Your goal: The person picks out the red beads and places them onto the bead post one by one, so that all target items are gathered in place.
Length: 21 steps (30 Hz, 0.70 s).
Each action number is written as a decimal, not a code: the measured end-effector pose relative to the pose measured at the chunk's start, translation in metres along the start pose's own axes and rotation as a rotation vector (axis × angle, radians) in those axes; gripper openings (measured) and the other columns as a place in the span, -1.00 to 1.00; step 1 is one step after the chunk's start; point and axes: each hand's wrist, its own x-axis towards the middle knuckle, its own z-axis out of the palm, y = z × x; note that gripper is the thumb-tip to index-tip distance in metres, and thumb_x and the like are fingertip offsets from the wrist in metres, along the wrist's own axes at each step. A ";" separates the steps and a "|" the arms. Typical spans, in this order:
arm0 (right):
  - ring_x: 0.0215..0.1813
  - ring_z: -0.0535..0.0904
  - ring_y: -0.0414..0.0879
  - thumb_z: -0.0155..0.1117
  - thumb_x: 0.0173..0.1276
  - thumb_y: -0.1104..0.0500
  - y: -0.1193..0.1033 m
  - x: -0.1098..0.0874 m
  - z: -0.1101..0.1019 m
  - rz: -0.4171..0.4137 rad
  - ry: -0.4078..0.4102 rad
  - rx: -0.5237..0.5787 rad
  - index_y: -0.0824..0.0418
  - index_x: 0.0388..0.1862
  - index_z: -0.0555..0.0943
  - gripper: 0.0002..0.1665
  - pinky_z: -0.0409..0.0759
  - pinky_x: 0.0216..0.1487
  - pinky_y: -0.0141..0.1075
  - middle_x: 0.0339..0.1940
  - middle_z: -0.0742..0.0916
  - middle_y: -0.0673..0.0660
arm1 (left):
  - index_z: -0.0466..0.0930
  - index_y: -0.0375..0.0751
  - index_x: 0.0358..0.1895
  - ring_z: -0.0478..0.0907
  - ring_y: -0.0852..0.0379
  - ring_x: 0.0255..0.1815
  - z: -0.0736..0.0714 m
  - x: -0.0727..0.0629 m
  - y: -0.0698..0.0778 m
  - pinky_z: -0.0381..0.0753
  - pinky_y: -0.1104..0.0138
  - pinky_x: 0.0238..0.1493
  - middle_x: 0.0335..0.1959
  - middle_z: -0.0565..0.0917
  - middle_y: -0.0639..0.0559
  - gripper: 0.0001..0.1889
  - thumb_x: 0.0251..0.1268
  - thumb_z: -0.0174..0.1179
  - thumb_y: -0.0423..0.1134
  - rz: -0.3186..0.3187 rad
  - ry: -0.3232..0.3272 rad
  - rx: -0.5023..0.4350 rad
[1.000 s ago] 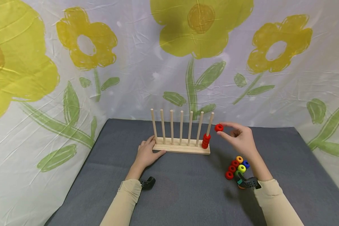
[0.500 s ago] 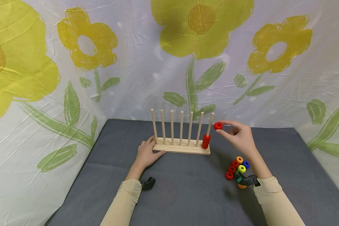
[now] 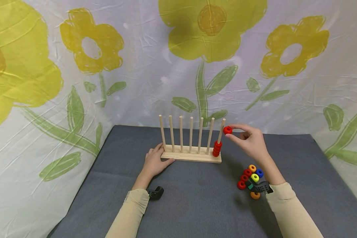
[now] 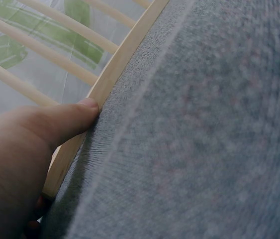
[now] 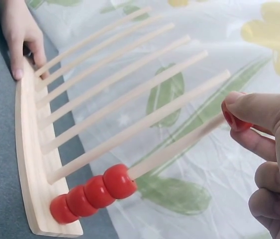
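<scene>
A wooden peg rack (image 3: 190,156) with a row of upright pegs stands on the grey cloth. My left hand (image 3: 154,162) holds its left end, the thumb along the front edge and the fingers round the end and back. Several red beads (image 5: 97,193) are stacked on the rightmost peg, down at the base. Between thumb and index finger, my right hand (image 3: 253,142) pinches another red bead (image 3: 227,130) close by the upper part of that peg. In the right wrist view the peg's tip meets the bead's outline; whether they touch I cannot tell.
Loose beads lie below my right forearm: several red beads (image 3: 244,178), a blue one (image 3: 259,173), a yellow one (image 3: 255,178) and two orange, one at the near side (image 3: 255,195). The right wrist camera (image 3: 260,186) partly covers this group. A flowered curtain (image 3: 137,82) hangs behind the table.
My right hand has moved slightly left and up, bringing the pinched red bead nearer the tip of the rightmost peg. The left hand and the rack have stayed in place.
</scene>
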 end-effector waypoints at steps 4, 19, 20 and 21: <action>-0.76 0.06 -0.13 0.56 0.27 0.18 -0.003 0.002 0.000 -0.002 0.005 0.006 0.05 0.07 0.77 -0.62 0.07 -0.70 -0.27 -0.84 0.24 -0.12 | 0.39 -0.28 0.48 0.32 -0.25 0.30 0.000 0.000 0.001 0.27 -0.11 0.18 0.54 0.27 -0.20 -0.13 0.26 0.37 0.22 0.012 0.011 -0.003; -0.74 0.01 -0.33 0.50 0.25 0.41 -0.048 0.007 -0.005 -0.047 0.008 0.040 0.36 0.03 0.74 -0.66 0.04 -0.67 -0.28 -0.83 0.23 0.08 | 0.40 -0.29 0.47 0.31 -0.24 0.31 0.000 -0.001 0.001 0.27 -0.11 0.19 0.53 0.27 -0.20 -0.13 0.26 0.37 0.22 0.006 0.007 0.000; -0.74 0.00 -0.33 0.50 0.25 0.41 -0.048 0.007 -0.005 -0.053 0.008 0.043 0.36 0.03 0.74 -0.66 0.04 -0.67 -0.27 -0.83 0.22 0.09 | 0.40 -0.29 0.47 0.31 -0.24 0.31 0.000 -0.001 0.001 0.26 -0.11 0.19 0.53 0.27 -0.20 -0.14 0.26 0.37 0.22 0.005 0.008 -0.002; -0.75 0.00 -0.32 0.51 0.24 0.41 -0.048 0.008 -0.005 -0.055 0.010 0.039 0.35 0.02 0.75 -0.66 0.04 -0.67 -0.28 -0.83 0.23 0.09 | 0.41 -0.30 0.47 0.31 -0.24 0.30 -0.001 -0.001 0.001 0.27 -0.12 0.19 0.53 0.28 -0.20 -0.14 0.26 0.37 0.22 0.007 0.011 -0.002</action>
